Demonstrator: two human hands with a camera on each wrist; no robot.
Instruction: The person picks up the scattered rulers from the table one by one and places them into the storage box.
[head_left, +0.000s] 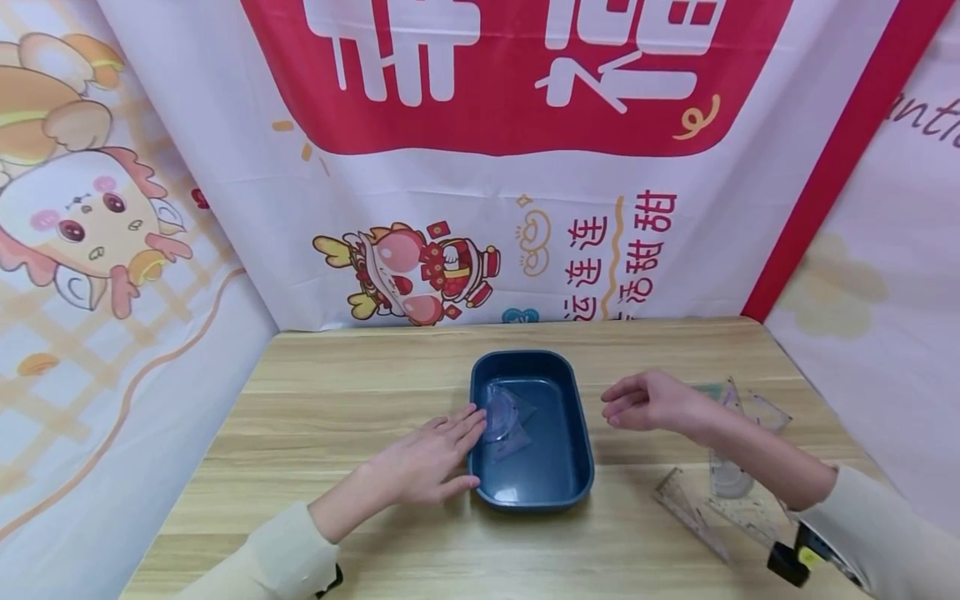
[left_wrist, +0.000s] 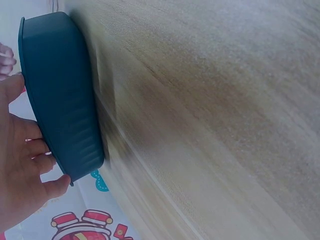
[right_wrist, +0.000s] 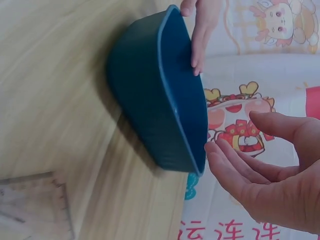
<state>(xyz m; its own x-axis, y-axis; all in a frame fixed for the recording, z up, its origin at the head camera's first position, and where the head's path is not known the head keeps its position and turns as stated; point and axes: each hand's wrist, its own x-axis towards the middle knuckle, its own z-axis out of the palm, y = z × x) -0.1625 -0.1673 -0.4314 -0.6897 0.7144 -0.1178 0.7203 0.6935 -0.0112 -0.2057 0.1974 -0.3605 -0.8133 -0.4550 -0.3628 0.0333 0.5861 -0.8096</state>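
Note:
A dark blue rectangular tray [head_left: 536, 487] stands on the table with clear plastic pieces inside, among them a protractor [head_left: 498, 417] and a set square [head_left: 512, 443]. My left hand [head_left: 423, 462] touches the tray's left rim, its fingers extended and the thumb apart toward the near end. To the right of the tray, my right hand [head_left: 660, 404] hovers with bent, relaxed fingers and nothing between thumb and fingertips. In the right wrist view that hand [right_wrist: 270, 175] is just off the tray's wall [right_wrist: 145, 100]. Beneath the right forearm, more clear rulers lie partly hidden.
On the right of the wooden table [head_left: 360, 375] lie several transparent drawing tools, including a slim set square [head_left: 692, 517] and another clear piece [head_left: 746, 518]. A printed cloth [head_left: 420, 192] hangs behind the table's far edge, with further cloths at both sides.

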